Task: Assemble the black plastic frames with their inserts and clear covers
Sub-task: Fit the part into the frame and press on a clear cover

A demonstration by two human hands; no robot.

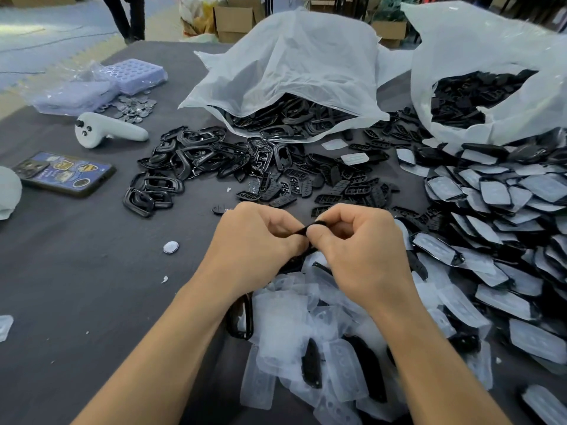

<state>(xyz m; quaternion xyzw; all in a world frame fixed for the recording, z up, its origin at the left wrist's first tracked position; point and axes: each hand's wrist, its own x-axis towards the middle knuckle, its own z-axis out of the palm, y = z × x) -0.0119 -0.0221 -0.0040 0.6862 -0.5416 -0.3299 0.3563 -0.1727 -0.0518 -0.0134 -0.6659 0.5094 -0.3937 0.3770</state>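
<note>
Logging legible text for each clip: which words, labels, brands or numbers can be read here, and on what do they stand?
Nothing here can be read with certainty.
On the phone case: badge-like stickers with lettering, too blurred to read.
On the small black part: a pale marking, too small to read.
On the black piece pinched between the left hand and the right hand: no marking visible.

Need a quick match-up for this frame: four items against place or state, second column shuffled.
Items:
1 phone
2 controller
3 clear covers
4 black piece

Places/states:
A pinched between left hand and right hand
B white, just beyond the phone
C translucent heap nearest the person
D flat at far left, stickers on it

Pairs: 1-D, 2-B, 3-C, 4-A
</note>
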